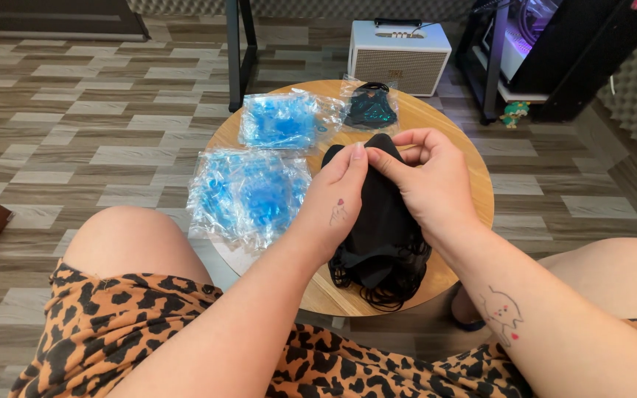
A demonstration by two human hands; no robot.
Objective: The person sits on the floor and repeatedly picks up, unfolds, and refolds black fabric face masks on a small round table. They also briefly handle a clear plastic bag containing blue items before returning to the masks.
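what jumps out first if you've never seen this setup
Both hands meet at the middle of the small round wooden table: the left hand and right hand pinch the top of a stack of black face masks. To their left lie two piles of blue masks in clear wrappers.

On the round table [473, 184], two bagged stacks [248, 193] lie left of the mask pile [381, 250]; a speaker [399, 55] stands behind.

- A stack of black face masks [381, 221] lies on the round wooden table, its thin ear loops spilling out at the near end.
- The top black mask [377, 147] is lifted at its far edge, pinched between the fingers of both hands.
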